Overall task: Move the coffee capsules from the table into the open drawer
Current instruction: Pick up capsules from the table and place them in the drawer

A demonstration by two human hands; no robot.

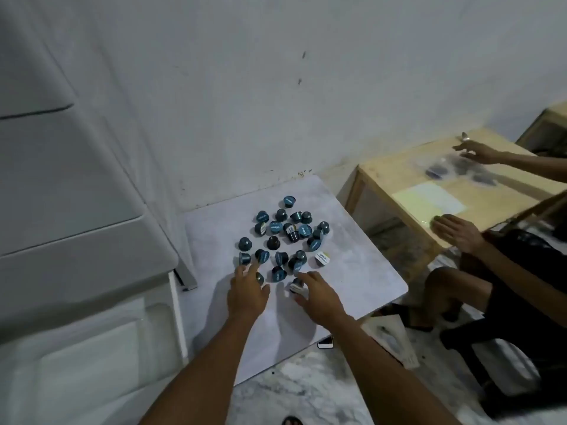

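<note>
Several dark blue coffee capsules point(283, 240) lie scattered on a small pale marbled table point(362, 271), some upright and some on their sides. One white-lidded capsule point(322, 259) sits apart at the right of the cluster. My left hand point(247, 291) reaches over the near left capsules with its fingers spread, and one capsule point(260, 278) lies half hidden under them. My right hand point(319, 297) has its forefinger and thumb closed around a white-lidded capsule point(297, 286) at the near edge of the cluster. I cannot make out an open drawer.
A white cabinet point(76, 240) stands close on the left, a white wall behind. At the right another person's hands point(457, 233) rest on a wooden table point(399, 176). On the floor lie a phone point(325, 343) and a paper packet point(391, 340).
</note>
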